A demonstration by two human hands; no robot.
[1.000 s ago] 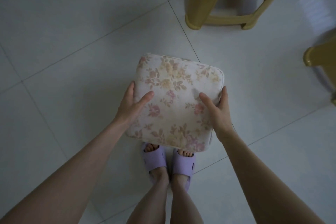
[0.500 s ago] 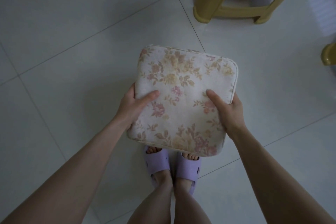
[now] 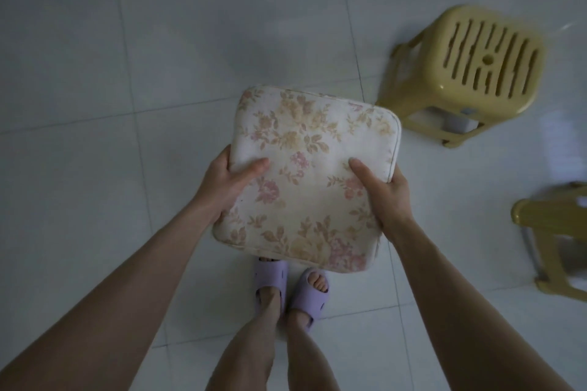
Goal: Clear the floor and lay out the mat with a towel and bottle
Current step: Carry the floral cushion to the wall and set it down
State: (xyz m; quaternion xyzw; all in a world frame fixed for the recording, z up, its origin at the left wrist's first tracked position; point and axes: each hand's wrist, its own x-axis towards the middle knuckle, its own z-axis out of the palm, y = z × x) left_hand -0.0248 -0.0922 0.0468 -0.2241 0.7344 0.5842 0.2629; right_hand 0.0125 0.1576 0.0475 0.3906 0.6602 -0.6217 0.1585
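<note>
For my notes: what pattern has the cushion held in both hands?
The cushion is cream with faded pink and tan flowers, best in head view.

- Dim, grey-blue cast overall; darkest toward 6 o'clock.
- Pale glare on floor (image 3: 565,130) at 3 o'clock.
- Stool (image 3: 486,63) at 2 o'clock smeared by motion blur.
- Tile joints (image 3: 351,25) bow toward edges: wide-angle distortion.
- Cushion (image 3: 311,174) at centre sharp.

A yellow plastic stool (image 3: 476,95) with a slotted seat is standing up and to the right of the grip, slightly blurred. A second yellow stool (image 3: 552,216) is showing only partly, further right of the grip and lower. Lilac slippers (image 3: 309,298) are sitting on the feet just below the grip
</note>
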